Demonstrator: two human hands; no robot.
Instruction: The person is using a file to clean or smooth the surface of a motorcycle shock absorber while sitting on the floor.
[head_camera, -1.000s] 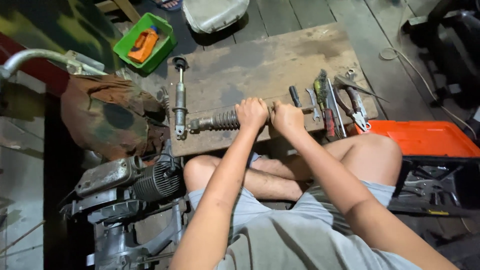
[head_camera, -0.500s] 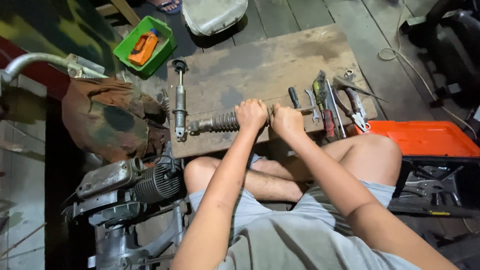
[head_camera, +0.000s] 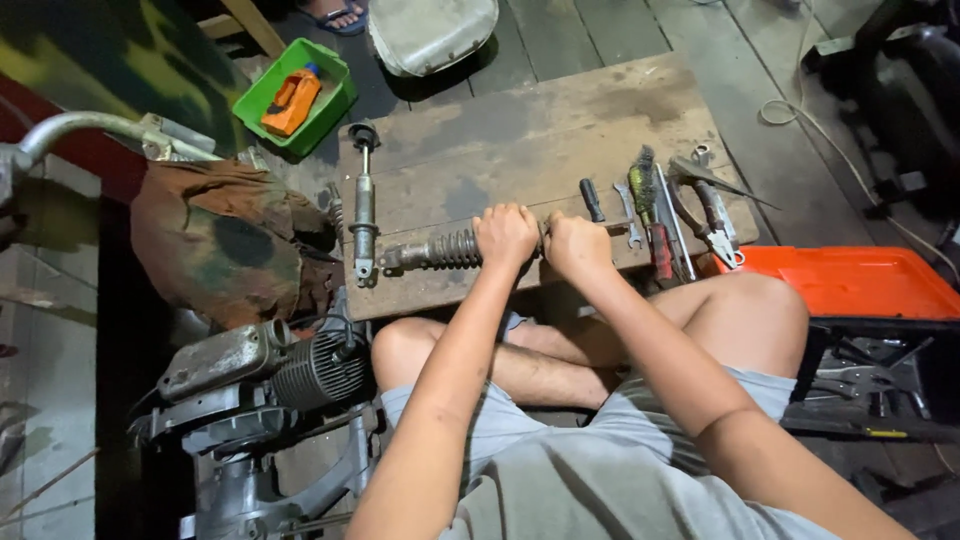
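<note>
— Starting with the biggest thing: what lies under the hands?

— A worn wooden bench (head_camera: 540, 130), a plank board laid on the floor. To the left of the hands, off the board, sits an engine block (head_camera: 270, 375) with cooling fins, and a rusty tank (head_camera: 225, 240) above it. To their right, an orange tray (head_camera: 860, 280).

— And the piece being handled?

— A coil-spring shock absorber (head_camera: 430, 250) lying flat along the near edge of the bench. The left hand (head_camera: 507, 235) is clenched around its body just right of the spring; the right hand (head_camera: 575, 243) is fisted tight beside it, on the rod end. A second shock (head_camera: 362, 205) lies crosswise, just left of the spring.

— Which step, would you say?

— Likely twisting or pulling the shock apart; both fists look braced. Next would call for firm counter-grip, perhaps a tool.

— Tools near?

— A wire brush (head_camera: 642, 180), wrench (head_camera: 626, 215) and pliers (head_camera: 712, 225), just right of the right hand.
</note>
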